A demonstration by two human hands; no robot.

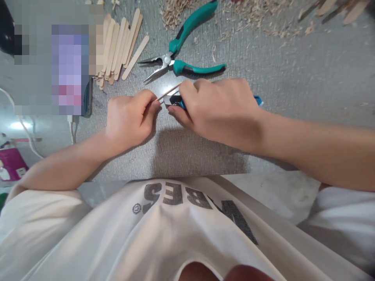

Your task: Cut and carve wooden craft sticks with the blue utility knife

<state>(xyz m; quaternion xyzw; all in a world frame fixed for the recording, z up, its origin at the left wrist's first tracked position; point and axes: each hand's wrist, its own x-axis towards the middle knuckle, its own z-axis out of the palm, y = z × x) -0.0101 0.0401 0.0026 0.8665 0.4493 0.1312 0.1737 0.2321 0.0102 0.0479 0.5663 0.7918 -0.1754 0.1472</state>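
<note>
My left hand (131, 117) is closed, pinching one end of a thin wooden craft stick (169, 92) between thumb and fingers. The stick slants up to the right toward my other hand. Wrapped round a blue utility knife (182, 104), my right hand (218, 107) has its fingers closed, and most of the handle is hidden in the palm. The knife's metal blade points left, just below the stick; whether it touches the wood I cannot tell. Beyond my hands lie green-handled needle-nose pliers (166, 59), their jaws spread and pointing left.
Several craft sticks (120, 48) lie in an overlapping pile at the upper left. Wood shavings (175, 11) are heaped at the back. A blurred-out phone (69, 70) with a white cable (72, 128) lies at left. More sticks (356, 11) are at the upper right.
</note>
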